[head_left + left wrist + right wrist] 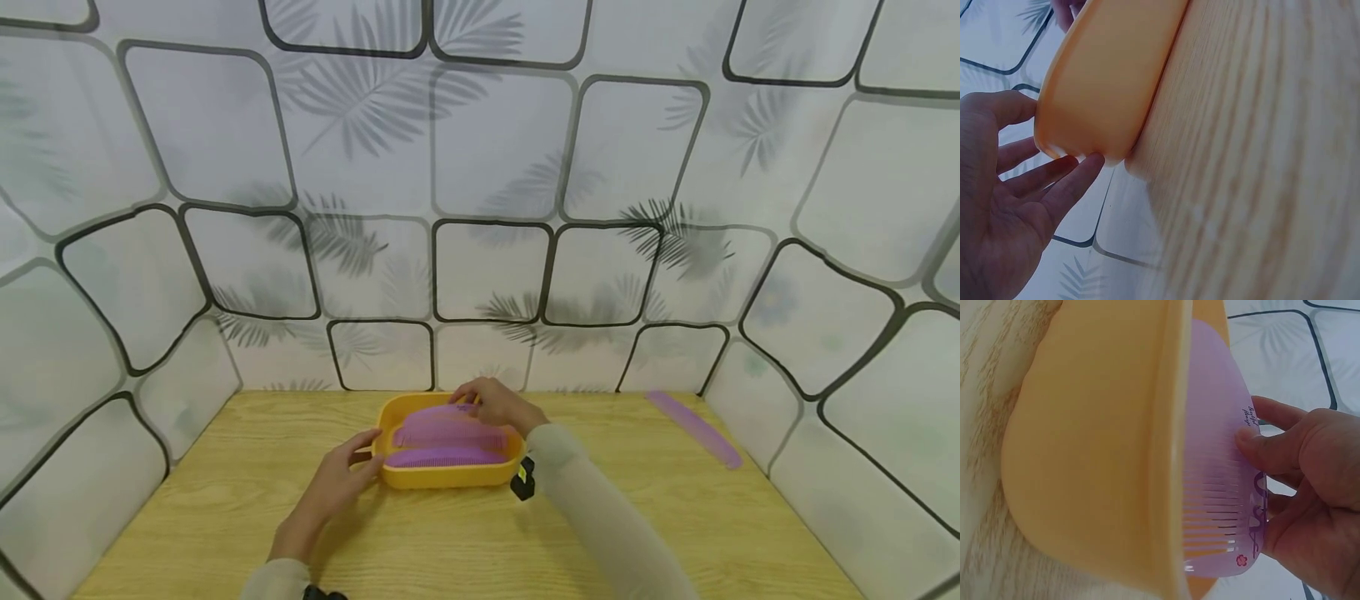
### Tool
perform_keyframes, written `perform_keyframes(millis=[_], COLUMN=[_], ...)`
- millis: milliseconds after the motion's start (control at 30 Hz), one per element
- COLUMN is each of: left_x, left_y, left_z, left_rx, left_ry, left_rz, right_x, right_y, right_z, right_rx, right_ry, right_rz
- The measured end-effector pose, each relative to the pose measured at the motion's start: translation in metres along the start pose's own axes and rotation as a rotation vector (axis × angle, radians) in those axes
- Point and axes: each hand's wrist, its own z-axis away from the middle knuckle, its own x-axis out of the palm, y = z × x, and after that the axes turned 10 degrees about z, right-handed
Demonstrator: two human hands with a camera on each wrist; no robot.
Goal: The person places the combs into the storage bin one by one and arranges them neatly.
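Note:
A yellow plastic container sits on the table with translucent purple combs inside. The wide comb leans toward the back, and a second purple comb lies in front of it. My right hand pinches the top edge of the wide comb; in the right wrist view the thumb is on its near face, and the teeth run down behind the container's rim. My left hand rests its fingertips on the container's left end. The left wrist view shows those fingers nearly straight against the outer wall.
Another long purple comb lies at the table's back right. The wood-grain table meets a patterned white backdrop behind and at both sides. A small black device is at the right wrist.

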Motion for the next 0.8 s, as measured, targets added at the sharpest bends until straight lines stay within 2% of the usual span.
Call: perform_keyframes(millis=[167,633,800], left_x=[-0.001,-0.001,-0.002], left_y=[0.000,-0.001,-0.002], left_z=[0.001,0.001,0.002], left_rx=[0.000,0.002,0.015], left_ry=[-0.001,0.002,-0.016], left_rz=[-0.004,-0.003,0.012], right_x=[0.004,0.005,0.006], right_y=[0.002,0.005,0.004], right_z=[-0.003,-0.015,-0.018], right_rx=[0.021,0.003,0.013], right_ry=[-0.020,-0.073,-0.082], right_rz=[-0.021,0.036,0.055])
